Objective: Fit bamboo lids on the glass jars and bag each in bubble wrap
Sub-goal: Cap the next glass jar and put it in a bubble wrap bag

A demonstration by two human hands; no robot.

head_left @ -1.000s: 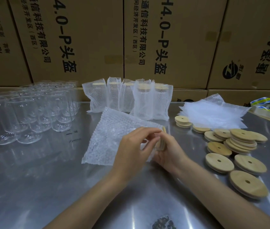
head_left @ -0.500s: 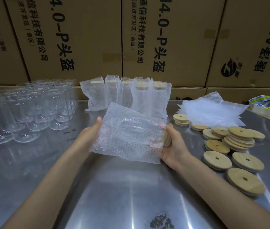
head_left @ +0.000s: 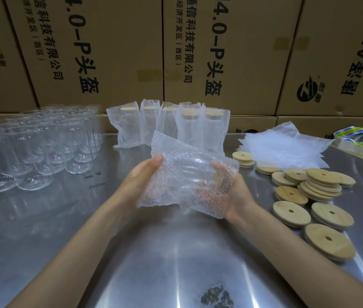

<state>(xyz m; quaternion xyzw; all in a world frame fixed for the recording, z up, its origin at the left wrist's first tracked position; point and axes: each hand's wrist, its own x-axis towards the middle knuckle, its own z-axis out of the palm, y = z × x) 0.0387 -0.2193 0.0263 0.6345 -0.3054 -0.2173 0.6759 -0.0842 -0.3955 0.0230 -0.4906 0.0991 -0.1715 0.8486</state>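
A glass jar inside a bubble-wrap bag is held lying sideways above the steel table. My left hand grips its left end; my right hand cups its right end, where a bamboo lid shows faintly through the wrap. Several bare glass jars stand at the left. Several bagged, lidded jars stand in a row at the back. Loose bamboo lids lie scattered and stacked at the right, beside a pile of flat bubble-wrap bags.
Cardboard boxes form a wall behind the table. Rolls of tape sit at the far right edge. A small dark smudge marks the table's near edge.
The bagged jar, lying on the table a second ago with both hands at its right end, is now lifted; my left hand has shifted to its left end.
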